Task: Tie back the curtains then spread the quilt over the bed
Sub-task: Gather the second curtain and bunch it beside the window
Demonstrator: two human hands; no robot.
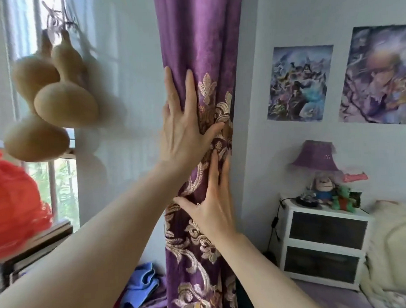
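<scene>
Pressing flat against the purple curtain (200, 50), left hand (185, 129) above right hand (213, 206).

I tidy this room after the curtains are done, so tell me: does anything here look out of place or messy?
Yes: crumpled blue and purple cloth lies heaped on the floor left of the purple curtain, which both hands, left and right, press flat. No tie-back shows on it.
</scene>
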